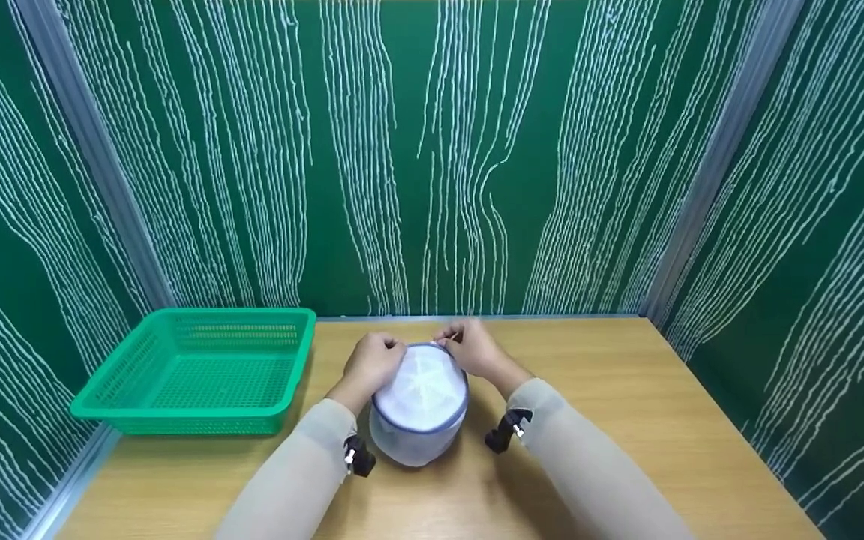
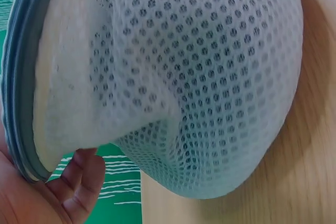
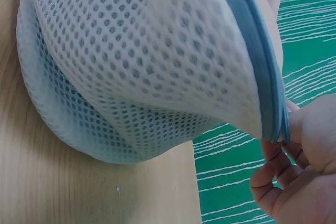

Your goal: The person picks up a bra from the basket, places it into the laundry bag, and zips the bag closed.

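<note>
A white mesh laundry bag (image 1: 421, 390) with a blue zippered rim stands on the table in front of me. Its round top faces up, tilted toward me in the head view. At the rim's far left, my left hand (image 1: 374, 361) grips the edge between thumb and fingers. My right hand (image 1: 475, 349) pinches the blue rim at the far right. Close up, the left wrist view has the mesh side (image 2: 210, 66) bulging and creased beside the left hand (image 2: 52, 198). From the right wrist, the zipper band (image 3: 257, 61) runs down to the right hand's (image 3: 299, 166) fingertips.
To the left, a green plastic basket (image 1: 286, 411) with perforated walls sits on the wooden table (image 1: 612, 435). Green panels (image 1: 462, 165) with white wavy lines and grey posts (image 1: 717, 161) enclose the back and sides. Black wrist mounts (image 1: 508, 430) hang below both sleeves.
</note>
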Demonstrator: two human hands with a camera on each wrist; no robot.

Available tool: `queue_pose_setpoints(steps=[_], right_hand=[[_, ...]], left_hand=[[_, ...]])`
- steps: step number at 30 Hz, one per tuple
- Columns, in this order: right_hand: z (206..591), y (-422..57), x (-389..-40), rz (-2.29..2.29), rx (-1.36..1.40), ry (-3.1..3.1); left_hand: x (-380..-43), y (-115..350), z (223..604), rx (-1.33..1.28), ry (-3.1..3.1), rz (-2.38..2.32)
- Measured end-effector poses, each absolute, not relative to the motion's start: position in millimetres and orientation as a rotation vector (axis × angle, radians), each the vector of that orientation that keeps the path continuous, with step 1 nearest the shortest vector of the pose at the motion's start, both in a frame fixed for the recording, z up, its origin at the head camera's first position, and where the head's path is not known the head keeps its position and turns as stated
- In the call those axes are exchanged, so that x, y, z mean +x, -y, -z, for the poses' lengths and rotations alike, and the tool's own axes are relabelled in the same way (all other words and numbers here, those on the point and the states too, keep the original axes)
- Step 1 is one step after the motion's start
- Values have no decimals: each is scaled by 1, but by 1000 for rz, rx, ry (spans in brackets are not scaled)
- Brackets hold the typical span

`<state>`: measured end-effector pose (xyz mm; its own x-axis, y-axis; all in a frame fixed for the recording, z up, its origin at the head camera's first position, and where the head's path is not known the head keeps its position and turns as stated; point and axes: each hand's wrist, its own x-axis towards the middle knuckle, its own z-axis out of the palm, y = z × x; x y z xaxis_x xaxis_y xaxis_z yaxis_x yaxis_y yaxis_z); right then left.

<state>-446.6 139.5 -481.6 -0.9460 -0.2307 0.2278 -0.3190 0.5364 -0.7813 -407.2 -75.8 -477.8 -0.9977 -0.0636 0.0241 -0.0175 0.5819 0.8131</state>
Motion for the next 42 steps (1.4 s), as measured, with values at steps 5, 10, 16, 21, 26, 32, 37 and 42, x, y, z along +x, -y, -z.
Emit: queue_pose_setpoints(steps=[5, 10, 16, 21, 26, 32, 37, 42], right_hand=[[482, -142, -446, -1373, 475, 2673], [485, -145, -446, -1349, 427, 2686], [485, -145, -447, -1356, 403, 2700], [485, -144, -446, -1353, 407, 2695], [486, -140, -445, -1364, 430, 2685], [484, -134, -441, -1362, 482, 2677], [485, -130, -441, -1343, 529, 2655], [486, -131, -440, -1359, 509, 2659]], left_hand=[[-407, 81, 484, 128, 2748, 1385], [-409, 85, 492, 207, 2715, 1433], [-407, 84, 493, 211, 2710, 1428], [-402, 80, 481, 163, 2714, 1365], [-401, 71, 476, 138, 2726, 1363], [-402, 58, 470, -3, 2745, 1233], [-407, 51, 468, -136, 2758, 1139], [-409, 49, 469, -146, 2796, 1152]])
